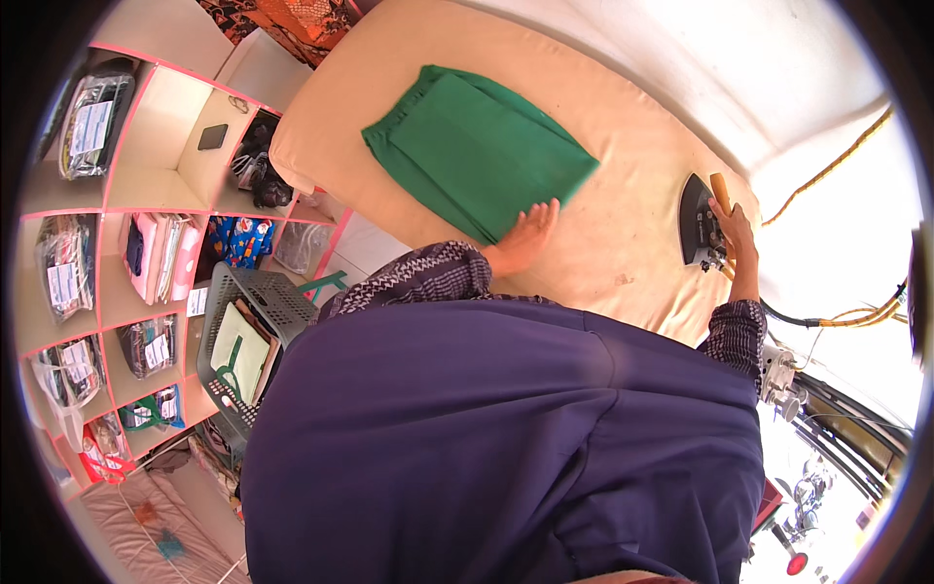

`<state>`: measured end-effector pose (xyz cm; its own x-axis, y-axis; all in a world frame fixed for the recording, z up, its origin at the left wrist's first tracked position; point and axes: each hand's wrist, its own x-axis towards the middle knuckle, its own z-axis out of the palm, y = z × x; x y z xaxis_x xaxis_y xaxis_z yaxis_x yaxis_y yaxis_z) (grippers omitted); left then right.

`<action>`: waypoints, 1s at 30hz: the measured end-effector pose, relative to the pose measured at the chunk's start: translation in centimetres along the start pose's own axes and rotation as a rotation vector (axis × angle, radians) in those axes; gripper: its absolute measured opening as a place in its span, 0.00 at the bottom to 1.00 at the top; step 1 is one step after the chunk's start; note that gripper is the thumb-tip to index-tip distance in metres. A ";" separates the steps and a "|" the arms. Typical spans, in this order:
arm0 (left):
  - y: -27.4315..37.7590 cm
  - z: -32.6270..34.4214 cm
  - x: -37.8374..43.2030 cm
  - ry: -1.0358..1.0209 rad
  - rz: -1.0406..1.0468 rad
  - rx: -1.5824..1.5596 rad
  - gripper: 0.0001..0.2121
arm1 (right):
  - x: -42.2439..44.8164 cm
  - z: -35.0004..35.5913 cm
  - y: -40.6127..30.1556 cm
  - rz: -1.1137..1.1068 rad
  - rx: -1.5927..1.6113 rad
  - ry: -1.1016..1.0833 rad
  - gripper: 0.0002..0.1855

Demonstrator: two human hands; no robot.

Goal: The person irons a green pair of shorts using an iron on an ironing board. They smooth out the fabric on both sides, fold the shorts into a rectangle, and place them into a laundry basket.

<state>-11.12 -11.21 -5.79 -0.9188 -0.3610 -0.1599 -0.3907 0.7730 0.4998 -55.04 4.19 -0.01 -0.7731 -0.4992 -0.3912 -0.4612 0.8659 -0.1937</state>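
A folded green garment with a gathered elastic waistband [478,150] lies flat on a padded ironing table [613,109] covered in pale peach cloth. My left hand [527,235] rests palm down at the garment's near corner, fingers extended and nothing gripped. At the table's right end my right hand [737,232] is on the wooden handle [720,191] of a dark iron [695,219]. The iron sits on the cloth, apart from the garment. Part of the handle is hidden by my fingers.
On the left stand pink-edged shelves [153,204] with several bagged garments. A grey perforated plastic basket [255,299] holding folded cloth is beside me. An orange patterned cloth [292,29] hangs at the back. Yellow-and-black cords [861,320] run along the right, near parked motorcycles [806,496].
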 end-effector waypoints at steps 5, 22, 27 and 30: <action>3.1 0.4 -1.4 -0.065 0.030 -0.295 0.28 | -0.4 -0.1 -0.8 -0.074 0.350 0.019 0.52; -22.3 -14.1 -1.8 0.223 -0.593 0.066 0.11 | -17.8 13.0 -23.5 -0.546 0.203 0.065 0.44; -27.2 -16.6 -3.5 0.544 -0.441 -0.151 0.11 | -20.8 15.9 -37.0 -0.649 0.066 -0.073 0.23; -27.9 -18.7 -2.1 0.632 -0.381 -0.257 0.11 | -21.8 17.1 -41.3 -0.650 0.079 -0.007 0.20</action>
<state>2.78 -41.74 -3.45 -0.4869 -0.8657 0.1163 -0.5765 0.4185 0.7018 -11.68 -20.14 1.19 -0.3442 -0.9219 -0.1776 -0.8001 0.3870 -0.4583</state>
